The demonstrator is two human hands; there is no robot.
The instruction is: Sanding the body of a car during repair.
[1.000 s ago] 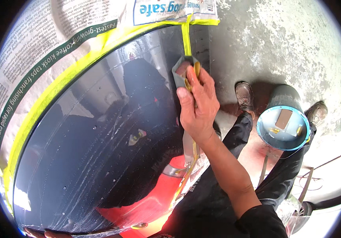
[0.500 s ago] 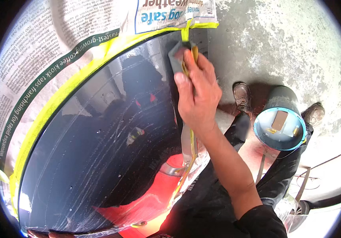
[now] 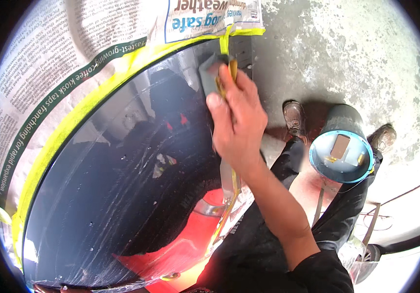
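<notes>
Tape (image 3: 120, 67) borders a glossy dark panel (image 3: 97, 180) above mottled concrete flooring (image 3: 327, 63).

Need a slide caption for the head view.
Right hand holding a grey sheet against a glossy dark panel, yellow tape along its curved edge.

Glossy panel (image 3: 97, 185), matt paper newsprint (image 3: 43, 88), rough-looking concrete floor (image 3: 346, 58), smooth plastic bucket (image 3: 344, 118)

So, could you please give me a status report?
Right hand gripping grey sheet against dark panel. Left hand at panel's lower edge, barely visible. Yellow tape just beyond sheet.
</notes>
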